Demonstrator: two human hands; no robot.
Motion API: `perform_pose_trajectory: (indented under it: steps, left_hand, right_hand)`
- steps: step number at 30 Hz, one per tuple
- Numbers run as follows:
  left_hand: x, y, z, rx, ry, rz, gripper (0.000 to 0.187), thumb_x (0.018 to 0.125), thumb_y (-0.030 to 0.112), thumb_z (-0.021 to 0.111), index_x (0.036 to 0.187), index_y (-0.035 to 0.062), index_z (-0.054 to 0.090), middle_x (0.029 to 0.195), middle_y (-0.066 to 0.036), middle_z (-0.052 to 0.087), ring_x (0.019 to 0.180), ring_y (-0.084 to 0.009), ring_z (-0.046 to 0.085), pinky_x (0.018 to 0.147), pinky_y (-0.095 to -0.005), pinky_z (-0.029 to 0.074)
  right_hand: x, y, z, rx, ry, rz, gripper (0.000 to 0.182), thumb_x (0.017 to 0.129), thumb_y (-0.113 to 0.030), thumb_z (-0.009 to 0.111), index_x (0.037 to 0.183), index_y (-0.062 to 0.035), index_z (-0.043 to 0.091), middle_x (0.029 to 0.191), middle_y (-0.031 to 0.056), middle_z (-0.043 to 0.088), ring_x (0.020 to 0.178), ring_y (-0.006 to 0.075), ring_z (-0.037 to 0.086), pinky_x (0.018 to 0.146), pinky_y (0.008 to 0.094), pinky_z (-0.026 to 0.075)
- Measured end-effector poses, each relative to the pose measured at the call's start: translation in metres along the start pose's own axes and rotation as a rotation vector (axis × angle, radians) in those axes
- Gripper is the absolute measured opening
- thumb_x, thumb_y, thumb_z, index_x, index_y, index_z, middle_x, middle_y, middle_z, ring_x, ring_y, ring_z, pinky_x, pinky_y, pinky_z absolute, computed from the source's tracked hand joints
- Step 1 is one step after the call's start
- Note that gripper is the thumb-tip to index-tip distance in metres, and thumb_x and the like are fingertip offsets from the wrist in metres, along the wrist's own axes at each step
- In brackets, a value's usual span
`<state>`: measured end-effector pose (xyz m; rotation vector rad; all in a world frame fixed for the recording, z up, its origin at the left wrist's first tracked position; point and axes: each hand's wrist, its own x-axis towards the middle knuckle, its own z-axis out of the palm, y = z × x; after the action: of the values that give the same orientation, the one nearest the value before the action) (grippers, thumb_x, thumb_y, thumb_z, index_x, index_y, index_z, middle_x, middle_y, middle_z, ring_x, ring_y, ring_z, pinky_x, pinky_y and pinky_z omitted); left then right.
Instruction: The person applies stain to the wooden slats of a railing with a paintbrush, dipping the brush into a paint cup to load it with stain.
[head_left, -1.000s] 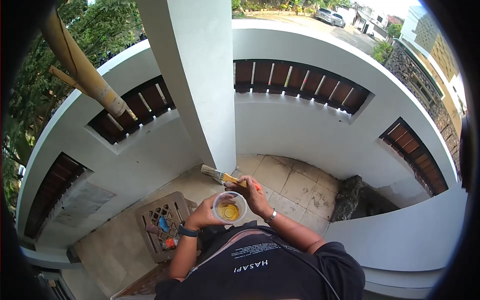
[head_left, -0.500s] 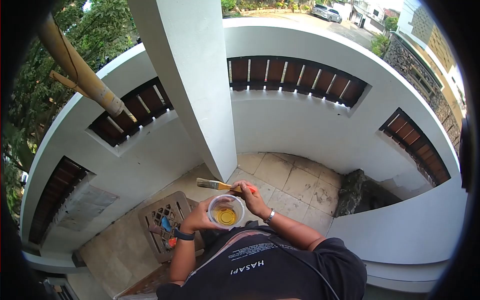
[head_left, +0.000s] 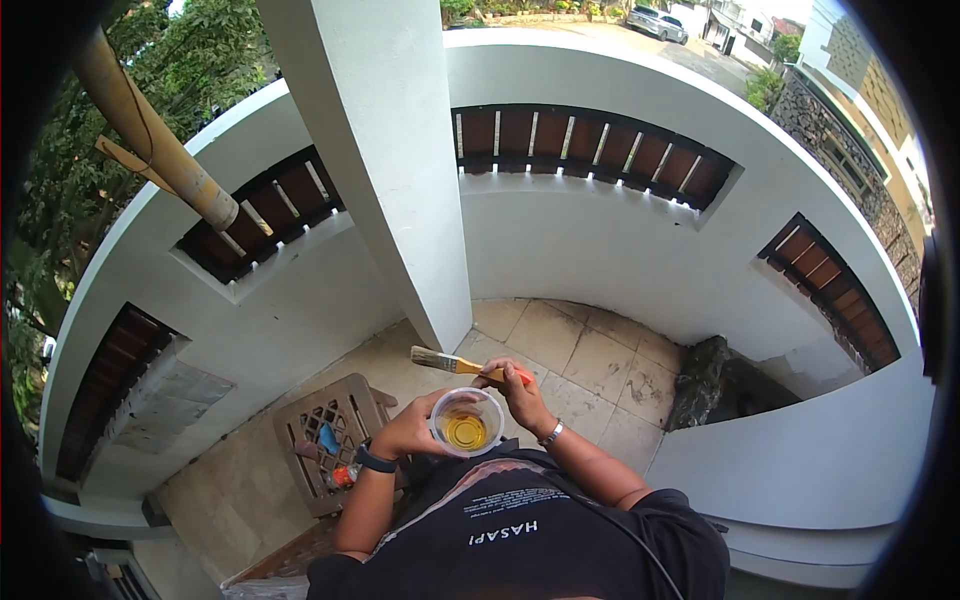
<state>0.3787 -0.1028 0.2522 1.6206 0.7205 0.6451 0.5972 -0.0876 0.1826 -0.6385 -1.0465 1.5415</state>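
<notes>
A clear plastic cup [head_left: 466, 408] with yellowish liquid [head_left: 464, 432] in its bottom is held in front of my chest. My left hand [head_left: 410, 428] wraps round its left side. Just above the cup's right rim, my right hand [head_left: 520, 393] grips a paintbrush [head_left: 462, 364] by its yellow and red handle. The brush lies almost level, its pale bristles pointing left, clear of the liquid.
A brown lattice-topped stool [head_left: 300, 480] stands at lower left, carrying a blue item [head_left: 329, 438] and an orange-red bottle [head_left: 345, 476]. A white pillar [head_left: 385, 150] rises ahead, before a curved wall [head_left: 570, 235] with slatted openings. A dark rock [head_left: 700, 385] sits at right.
Both hands, with the cup and paintbrush, have shifted slightly to the right in view. The grips look the same.
</notes>
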Motion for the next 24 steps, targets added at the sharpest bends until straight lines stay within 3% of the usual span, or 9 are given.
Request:
perform_pose_trajectory:
  steps: [4,7,11,12,15,17,20,22,24]
  left_hand:
    - [-0.002,-0.004,-0.003,0.005,0.034,-0.011,0.087,0.057,0.014,0.095,0.133,0.0021,0.053,0.130,-0.008,0.061,0.120,-0.0172,0.058,0.106,-0.0343,0.043]
    - [-0.010,-0.010,-0.005,0.012,0.165,0.043,0.085,0.059,0.015,0.094,0.133,0.0030,0.053,0.129,-0.009,0.062,0.121,-0.0177,0.057,0.107,-0.0344,0.043]
    - [-0.025,-0.030,-0.005,-0.026,0.369,0.029,0.084,0.063,0.015,0.092,0.135,0.0025,0.051,0.128,-0.008,0.062,0.120,-0.0181,0.058,0.107,-0.0338,0.043]
    - [-0.030,-0.035,-0.005,-0.032,0.406,0.050,0.084,0.064,0.015,0.092,0.136,0.0024,0.050,0.128,-0.008,0.062,0.121,-0.0182,0.058,0.106,-0.0338,0.043]
    - [-0.042,-0.051,0.000,0.060,0.534,0.040,0.085,0.066,0.020,0.092,0.137,0.0029,0.048,0.126,-0.011,0.063,0.119,-0.0201,0.060,0.106,-0.0338,0.043]
    - [-0.053,-0.052,0.002,0.079,0.591,0.018,0.085,0.066,0.020,0.092,0.137,0.0031,0.048,0.126,-0.012,0.063,0.119,-0.0207,0.060,0.105,-0.0341,0.043]
    - [-0.065,-0.055,0.003,0.088,0.676,-0.014,0.083,0.066,0.018,0.091,0.136,0.0033,0.049,0.128,-0.011,0.062,0.120,-0.0208,0.059,0.105,-0.0343,0.043]
    - [-0.069,-0.051,0.001,0.079,0.719,-0.027,0.082,0.066,0.015,0.091,0.136,0.0033,0.049,0.130,-0.010,0.061,0.120,-0.0203,0.058,0.105,-0.0342,0.043]
    - [-0.070,-0.045,0.000,0.180,0.800,0.003,0.079,0.067,0.016,0.090,0.135,0.0036,0.051,0.129,-0.010,0.061,0.119,-0.0206,0.059,0.104,-0.0341,0.044]
  right_hand:
    - [0.004,-0.013,-0.019,-0.227,0.029,-0.137,0.043,0.107,-0.035,0.038,0.113,0.0004,0.061,0.083,0.0091,0.067,0.083,0.0176,0.064,0.085,0.0337,0.049]
    - [0.004,-0.051,-0.022,-0.561,0.098,-0.317,0.046,0.106,-0.037,0.040,0.122,0.0018,0.060,0.091,0.0124,0.069,0.084,0.0195,0.066,0.084,0.0336,0.050]
    - [0.009,-0.099,-0.021,-0.889,-0.042,-0.436,0.024,0.098,-0.010,0.055,0.118,0.0027,0.060,0.096,0.0140,0.071,0.090,0.0214,0.068,0.090,0.0359,0.049]
    - [0.010,-0.102,-0.019,-0.907,-0.022,-0.387,0.022,0.095,-0.003,0.058,0.117,0.0013,0.061,0.095,0.0141,0.071,0.090,0.0206,0.067,0.091,0.0369,0.049]
    - [0.017,-0.117,-0.005,-0.980,-0.094,-0.415,0.032,0.088,0.004,0.061,0.120,-0.0005,0.061,0.096,0.0140,0.071,0.091,0.0228,0.066,0.089,0.0377,0.049]
    - [0.025,-0.129,0.008,-1.252,-0.281,-0.626,0.040,0.079,0.003,0.070,0.118,-0.0029,0.064,0.091,0.0083,0.069,0.086,0.0250,0.062,0.081,0.0387,0.049]
    - [0.035,-0.140,0.021,-1.494,-0.409,-0.699,0.048,0.071,0.000,0.075,0.118,-0.0051,0.067,0.087,0.0058,0.064,0.085,0.0251,0.060,0.079,0.0398,0.047]
    - [0.041,-0.137,0.030,-1.450,-0.411,-0.712,0.043,0.070,-0.001,0.078,0.112,-0.0060,0.069,0.084,0.0057,0.061,0.082,0.0250,0.060,0.075,0.0390,0.048]
    - [0.045,-0.133,0.037,-1.195,-0.367,-0.711,0.038,0.070,-0.001,0.078,0.106,-0.0044,0.069,0.085,0.0076,0.062,0.081,0.0257,0.060,0.072,0.0379,0.049]
